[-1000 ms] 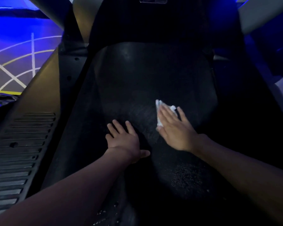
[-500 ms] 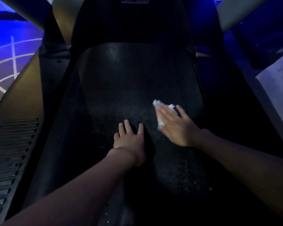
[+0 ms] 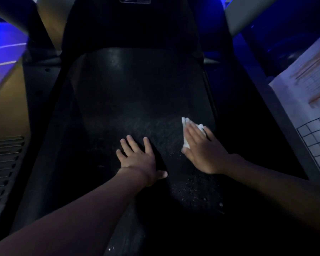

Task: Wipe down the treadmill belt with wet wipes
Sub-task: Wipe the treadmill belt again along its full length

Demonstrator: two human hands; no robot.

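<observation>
dim, blue-lit room, dark treadmill belt (image 3: pixel 137 93) underfoot.
head view: left hand (image 3: pixel 139 159) lies flat on the belt, fingers straight and spread; right hand (image 3: pixel 201 148) presses a white wet wipe (image 3: pixel 185 126) to the belt's right side, fingers flat.

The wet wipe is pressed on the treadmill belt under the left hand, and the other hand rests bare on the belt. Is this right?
No. In the head view the wet wipe is under the right hand on the treadmill belt; the left hand rests bare.
</observation>
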